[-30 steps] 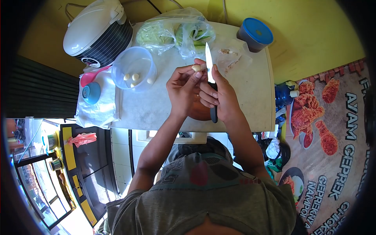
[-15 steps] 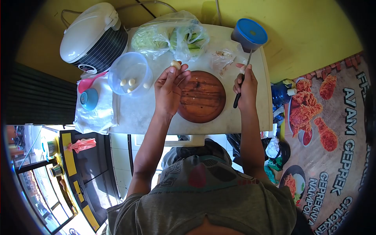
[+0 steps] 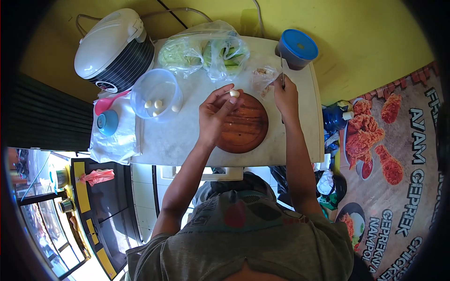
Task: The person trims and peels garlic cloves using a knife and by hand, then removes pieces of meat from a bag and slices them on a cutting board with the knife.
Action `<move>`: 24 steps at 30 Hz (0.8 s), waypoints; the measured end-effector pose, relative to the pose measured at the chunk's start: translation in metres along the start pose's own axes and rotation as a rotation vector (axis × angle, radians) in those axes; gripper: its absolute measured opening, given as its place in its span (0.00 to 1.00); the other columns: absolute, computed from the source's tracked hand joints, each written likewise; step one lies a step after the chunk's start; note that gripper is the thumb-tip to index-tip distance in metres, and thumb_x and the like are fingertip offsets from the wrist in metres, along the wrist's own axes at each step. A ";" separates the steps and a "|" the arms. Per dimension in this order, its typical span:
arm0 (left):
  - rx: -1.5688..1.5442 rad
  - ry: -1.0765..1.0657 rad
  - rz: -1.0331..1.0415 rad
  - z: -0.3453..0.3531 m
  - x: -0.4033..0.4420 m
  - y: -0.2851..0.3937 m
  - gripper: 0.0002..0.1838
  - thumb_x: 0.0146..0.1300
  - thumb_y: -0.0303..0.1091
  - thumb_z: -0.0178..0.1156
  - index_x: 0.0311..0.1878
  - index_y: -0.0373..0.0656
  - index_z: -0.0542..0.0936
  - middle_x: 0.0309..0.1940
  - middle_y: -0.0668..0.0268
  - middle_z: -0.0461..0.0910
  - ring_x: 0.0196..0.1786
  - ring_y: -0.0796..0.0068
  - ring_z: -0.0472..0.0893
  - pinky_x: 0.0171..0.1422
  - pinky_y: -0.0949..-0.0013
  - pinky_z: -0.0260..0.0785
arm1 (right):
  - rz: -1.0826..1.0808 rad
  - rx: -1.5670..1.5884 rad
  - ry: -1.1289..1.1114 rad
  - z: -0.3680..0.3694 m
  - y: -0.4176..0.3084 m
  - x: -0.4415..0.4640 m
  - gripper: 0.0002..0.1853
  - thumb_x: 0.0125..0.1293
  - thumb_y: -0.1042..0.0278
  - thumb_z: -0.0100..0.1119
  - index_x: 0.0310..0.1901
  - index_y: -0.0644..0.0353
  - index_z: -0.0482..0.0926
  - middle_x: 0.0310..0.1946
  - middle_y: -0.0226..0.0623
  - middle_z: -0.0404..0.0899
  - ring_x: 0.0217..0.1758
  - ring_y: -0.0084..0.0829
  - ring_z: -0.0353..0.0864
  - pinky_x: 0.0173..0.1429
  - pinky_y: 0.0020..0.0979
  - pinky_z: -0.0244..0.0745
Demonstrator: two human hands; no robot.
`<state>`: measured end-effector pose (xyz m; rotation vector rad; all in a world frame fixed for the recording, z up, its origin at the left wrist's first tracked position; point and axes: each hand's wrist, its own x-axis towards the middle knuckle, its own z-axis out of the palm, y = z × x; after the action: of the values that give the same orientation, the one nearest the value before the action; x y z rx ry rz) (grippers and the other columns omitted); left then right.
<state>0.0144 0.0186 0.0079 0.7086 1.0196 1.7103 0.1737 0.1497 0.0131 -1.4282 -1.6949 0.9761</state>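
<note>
My left hand (image 3: 214, 114) pinches a peeled garlic clove (image 3: 234, 93) between thumb and fingers, over the left part of a round wooden board (image 3: 246, 124). To the right, my right hand (image 3: 286, 96) is closed round a knife (image 3: 282, 70) whose blade points away from me. Its fingertips are at a clear plastic bag (image 3: 263, 78) with brownish scraps inside; whether they grip the bag is unclear. A clear round tub (image 3: 157, 93) at the left holds several peeled cloves (image 3: 158, 103).
Behind the board lies a plastic bag of green vegetables (image 3: 225, 54). A blue-lidded container (image 3: 299, 46) stands at the back right. At the left are a rice cooker (image 3: 115, 51), a pink spoon (image 3: 104, 104) and a blue bowl (image 3: 108, 122) on white plastic.
My hands moved apart, uncovering the board. My left hand first went left, then came back over the board with the clove. My right hand carried the knife right and up to the scrap bag.
</note>
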 end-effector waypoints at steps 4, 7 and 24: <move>0.099 -0.017 0.105 -0.003 -0.001 -0.003 0.15 0.67 0.24 0.58 0.56 0.32 0.76 0.51 0.53 0.81 0.50 0.68 0.83 0.57 0.67 0.77 | -0.109 0.085 0.323 0.000 -0.004 -0.017 0.25 0.79 0.53 0.36 0.57 0.65 0.76 0.18 0.25 0.70 0.24 0.19 0.64 0.36 0.26 0.65; 0.168 -0.005 0.182 0.000 -0.003 0.000 0.14 0.65 0.20 0.59 0.54 0.32 0.77 0.52 0.54 0.80 0.50 0.69 0.82 0.58 0.68 0.77 | -0.258 0.110 0.290 -0.002 -0.016 -0.036 0.22 0.78 0.57 0.37 0.62 0.62 0.74 0.41 0.47 0.83 0.43 0.39 0.84 0.50 0.36 0.75; 0.457 0.056 0.415 -0.004 -0.004 0.003 0.12 0.60 0.16 0.62 0.47 0.31 0.83 0.47 0.60 0.81 0.45 0.76 0.82 0.51 0.74 0.77 | -0.421 0.098 -0.331 0.026 -0.046 -0.075 0.20 0.78 0.61 0.41 0.66 0.55 0.71 0.50 0.45 0.82 0.49 0.31 0.84 0.54 0.29 0.75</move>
<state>0.0109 0.0130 0.0091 1.2405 1.3971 1.8678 0.1407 0.0678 0.0383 -0.8251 -2.0458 1.0736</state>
